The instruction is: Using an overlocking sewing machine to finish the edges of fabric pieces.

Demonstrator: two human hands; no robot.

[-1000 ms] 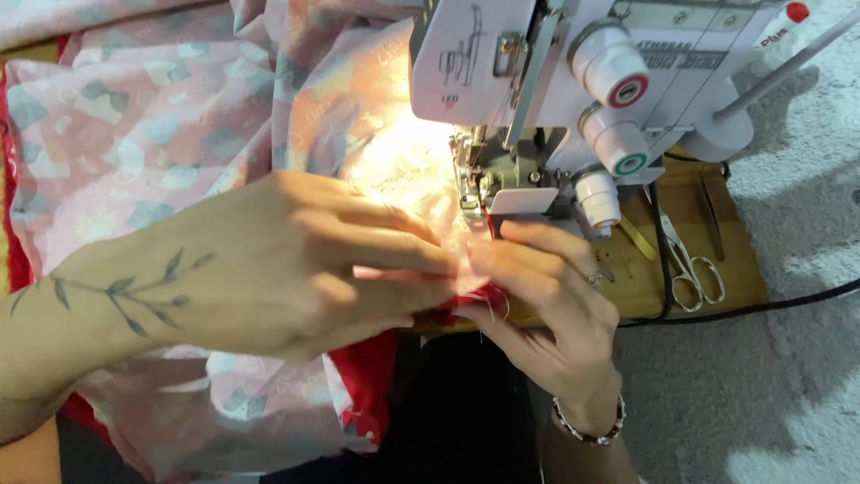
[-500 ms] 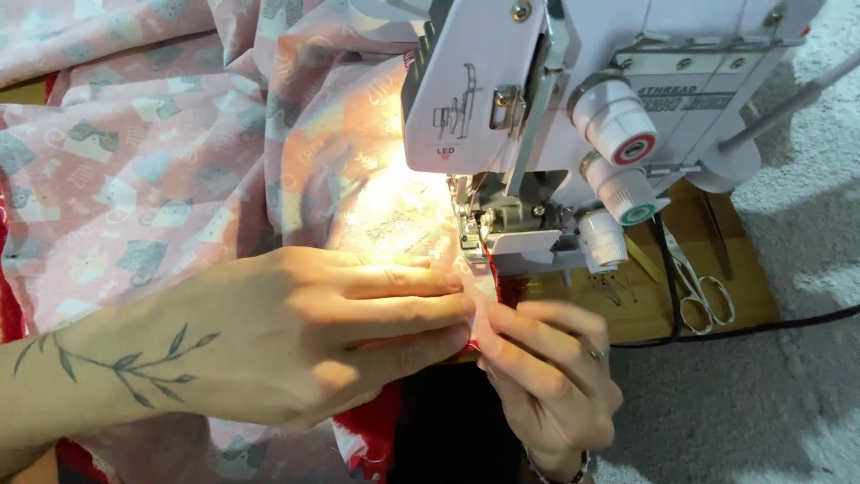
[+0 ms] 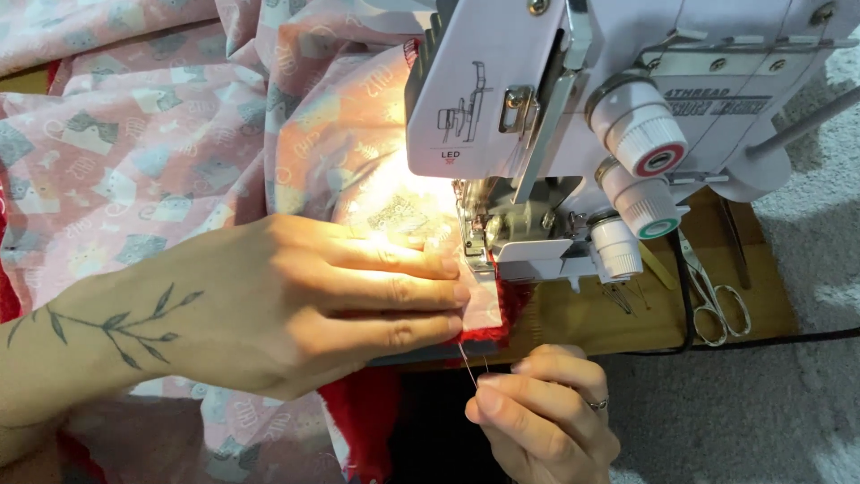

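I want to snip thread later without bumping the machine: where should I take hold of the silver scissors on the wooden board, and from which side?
Grip the silver scissors by the two finger loops, coming from the near right. They lie flat on the wooden board with the loops toward you and the blades pointing away beneath the white sewing machine, so the far end is crowded.
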